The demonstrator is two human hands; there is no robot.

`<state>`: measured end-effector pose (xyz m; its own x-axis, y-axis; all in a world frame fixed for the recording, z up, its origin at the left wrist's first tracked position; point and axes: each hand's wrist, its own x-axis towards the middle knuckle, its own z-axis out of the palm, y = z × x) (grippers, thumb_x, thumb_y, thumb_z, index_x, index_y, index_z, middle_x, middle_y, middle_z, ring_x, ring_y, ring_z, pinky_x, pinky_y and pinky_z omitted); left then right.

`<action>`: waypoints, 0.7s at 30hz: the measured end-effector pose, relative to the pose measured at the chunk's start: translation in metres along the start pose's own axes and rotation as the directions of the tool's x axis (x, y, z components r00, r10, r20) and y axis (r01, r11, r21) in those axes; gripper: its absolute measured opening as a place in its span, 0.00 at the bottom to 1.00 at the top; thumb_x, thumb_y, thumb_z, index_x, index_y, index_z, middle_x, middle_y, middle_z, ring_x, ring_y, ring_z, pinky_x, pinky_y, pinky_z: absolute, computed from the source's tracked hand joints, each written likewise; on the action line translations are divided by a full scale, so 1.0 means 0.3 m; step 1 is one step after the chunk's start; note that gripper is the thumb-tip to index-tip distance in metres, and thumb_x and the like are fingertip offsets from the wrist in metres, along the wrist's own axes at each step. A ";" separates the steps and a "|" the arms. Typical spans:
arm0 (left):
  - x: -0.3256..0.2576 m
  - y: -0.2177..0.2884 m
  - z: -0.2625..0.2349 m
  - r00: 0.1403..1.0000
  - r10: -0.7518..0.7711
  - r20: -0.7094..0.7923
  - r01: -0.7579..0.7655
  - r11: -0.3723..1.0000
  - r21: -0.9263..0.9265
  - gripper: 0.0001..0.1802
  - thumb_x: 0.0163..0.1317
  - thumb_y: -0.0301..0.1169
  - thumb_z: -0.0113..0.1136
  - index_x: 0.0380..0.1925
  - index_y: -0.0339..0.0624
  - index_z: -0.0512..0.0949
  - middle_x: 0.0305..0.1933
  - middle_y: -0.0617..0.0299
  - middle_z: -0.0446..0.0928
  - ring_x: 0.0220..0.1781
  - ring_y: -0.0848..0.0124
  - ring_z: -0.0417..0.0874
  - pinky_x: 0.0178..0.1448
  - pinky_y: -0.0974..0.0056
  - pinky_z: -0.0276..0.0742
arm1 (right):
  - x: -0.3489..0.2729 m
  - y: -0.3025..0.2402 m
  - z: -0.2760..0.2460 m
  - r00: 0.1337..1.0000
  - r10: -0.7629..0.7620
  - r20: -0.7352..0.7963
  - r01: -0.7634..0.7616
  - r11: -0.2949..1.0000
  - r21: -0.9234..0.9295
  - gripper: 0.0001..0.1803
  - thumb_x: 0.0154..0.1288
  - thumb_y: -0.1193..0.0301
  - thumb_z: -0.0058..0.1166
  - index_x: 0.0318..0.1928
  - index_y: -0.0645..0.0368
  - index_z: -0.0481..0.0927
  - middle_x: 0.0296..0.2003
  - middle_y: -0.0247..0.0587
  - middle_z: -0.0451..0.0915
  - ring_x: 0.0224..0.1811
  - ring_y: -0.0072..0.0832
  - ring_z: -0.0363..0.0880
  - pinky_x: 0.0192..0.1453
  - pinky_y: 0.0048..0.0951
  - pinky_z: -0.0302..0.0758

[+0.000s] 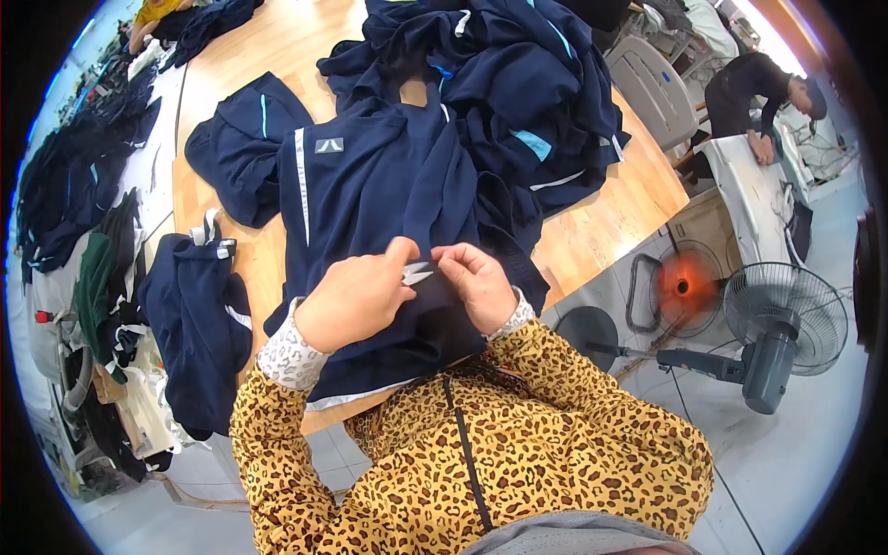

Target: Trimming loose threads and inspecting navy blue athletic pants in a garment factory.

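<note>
A dark navy garment (370, 199) lies spread before me, with a white strip down one side and a small grey patch near its top. My left hand (347, 301) is closed around small metal thread snips (418, 273), whose blades stick out toward my right hand and stand slightly apart. Just beside the blade tips, my right hand (476, 285) pinches thumb and fingers together over the garment. Whatever lies between those fingertips is too small to make out. Both hands are above the garment's lower part, close together.
A large heap of navy garments (518, 83) covers the table's far side. Another folded navy piece (194, 324) lies at the left edge of the wooden table (638, 199). A grey standing fan (786, 324) and a grey chair (652, 92) are at right, where another person (754, 88) works.
</note>
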<state>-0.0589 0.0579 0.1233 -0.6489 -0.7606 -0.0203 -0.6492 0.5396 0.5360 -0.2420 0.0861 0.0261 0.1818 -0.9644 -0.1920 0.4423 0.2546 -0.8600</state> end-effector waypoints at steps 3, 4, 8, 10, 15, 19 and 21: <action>0.020 -0.017 0.029 0.950 -0.244 -0.196 0.166 0.924 -0.344 0.26 0.54 0.34 0.62 0.49 0.31 0.65 0.27 0.48 0.77 0.28 0.55 0.81 0.32 0.60 0.75 | -0.037 0.041 0.003 0.978 -0.205 -0.044 0.187 0.948 -0.259 0.04 0.64 0.75 0.51 0.35 0.64 0.75 0.41 0.36 0.75 0.43 0.18 0.71 0.50 0.19 0.68; 0.044 -0.001 0.037 0.913 -0.355 -0.200 0.250 0.875 -0.414 0.30 0.53 0.36 0.64 0.51 0.30 0.64 0.26 0.50 0.78 0.28 0.58 0.81 0.33 0.60 0.75 | -0.048 0.055 0.001 0.948 -0.317 -0.025 0.285 0.882 -0.375 0.04 0.61 0.76 0.54 0.33 0.64 0.74 0.41 0.40 0.74 0.42 0.24 0.73 0.49 0.22 0.69; 0.093 -0.098 0.196 0.857 -0.463 -0.225 0.283 0.789 -0.546 0.36 0.50 0.32 0.66 0.57 0.30 0.62 0.31 0.51 0.76 0.31 0.69 0.78 0.37 0.68 0.74 | -0.094 0.052 0.059 0.889 -0.440 0.126 0.429 0.705 -0.565 0.04 0.55 0.78 0.57 0.31 0.63 0.76 0.42 0.46 0.74 0.46 0.38 0.75 0.51 0.29 0.70; 0.096 -0.141 0.243 0.841 -0.500 -0.206 0.196 0.638 -0.745 0.35 0.50 0.27 0.63 0.58 0.32 0.62 0.35 0.56 0.75 0.30 0.70 0.77 0.38 0.68 0.74 | -0.098 0.045 0.049 0.863 -0.484 0.143 0.474 0.682 -0.557 0.04 0.54 0.79 0.57 0.31 0.64 0.76 0.43 0.46 0.75 0.48 0.37 0.75 0.52 0.30 0.70; 0.050 -0.164 0.239 0.800 -0.599 0.001 0.124 0.164 -0.979 0.29 0.51 0.17 0.55 0.57 0.36 0.67 0.32 0.67 0.73 0.21 0.83 0.70 0.24 0.81 0.65 | -0.050 -0.021 -0.099 0.867 -0.440 -0.235 0.343 0.868 -0.359 0.16 0.69 0.67 0.43 0.26 0.65 0.73 0.31 0.40 0.76 0.41 0.27 0.73 0.51 0.27 0.66; 0.028 -0.212 0.289 0.794 -0.608 0.027 0.042 0.011 -0.999 0.30 0.51 0.19 0.55 0.58 0.42 0.66 0.26 0.74 0.68 0.13 0.87 0.61 0.14 0.80 0.53 | 0.140 -0.003 -0.127 0.922 -0.265 -0.281 0.186 0.943 -0.277 0.25 0.59 0.66 0.61 0.51 0.62 0.66 0.39 0.38 0.74 0.41 0.23 0.72 0.46 0.25 0.70; 0.029 -0.187 0.280 0.809 -0.587 0.044 0.065 0.014 -0.998 0.30 0.51 0.19 0.55 0.58 0.41 0.66 0.25 0.74 0.68 0.13 0.87 0.61 0.14 0.80 0.53 | 0.220 -0.015 -0.106 0.928 -0.119 -0.353 -0.014 0.936 -0.352 0.40 0.53 0.62 0.65 0.60 0.63 0.59 0.49 0.48 0.71 0.48 0.30 0.72 0.53 0.28 0.70</action>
<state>-0.0615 0.0513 0.0222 -0.1616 -0.9155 -0.3684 0.3442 -0.4021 0.8484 -0.2599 0.0191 0.0023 -0.1933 -0.9506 -0.2430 0.1021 0.2268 -0.9686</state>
